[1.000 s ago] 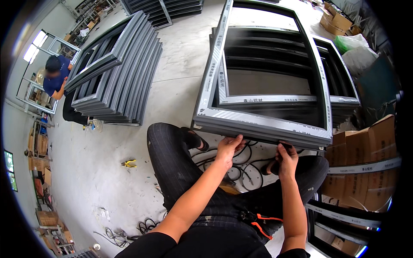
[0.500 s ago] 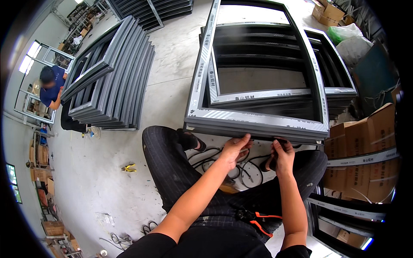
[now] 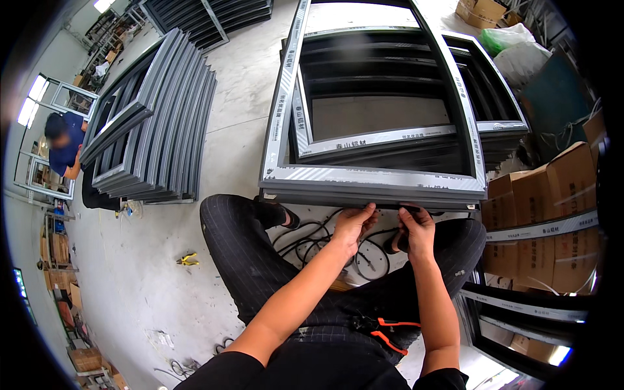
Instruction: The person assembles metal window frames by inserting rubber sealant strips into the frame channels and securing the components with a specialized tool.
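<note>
A dark window frame (image 3: 377, 174) with pale printed film lies on a stack of frames before my knees, its near edge just above my hands. My left hand (image 3: 352, 227) is closed, thumb pressed up at the underside of that edge; whatever its curled fingers hold is hidden. A little to the right, my right hand (image 3: 418, 231) pinches a thin black strip (image 3: 411, 208) along the same edge. Beneath both hands, loops of black strip or cord (image 3: 372, 260) lie on the floor between my feet.
Orange-handled pliers (image 3: 394, 333) rest at my lap; yellow pliers (image 3: 188, 259) lie on the floor at left. Another frame stack (image 3: 162, 123) stands at left, with a person (image 3: 68, 143) behind it. Cardboard boxes (image 3: 539, 221) and further frames (image 3: 520, 325) stand close on my right.
The whole view has shifted slightly, so the frames sit further left in it. My right hand has come a little nearer my left along the frame's edge.
</note>
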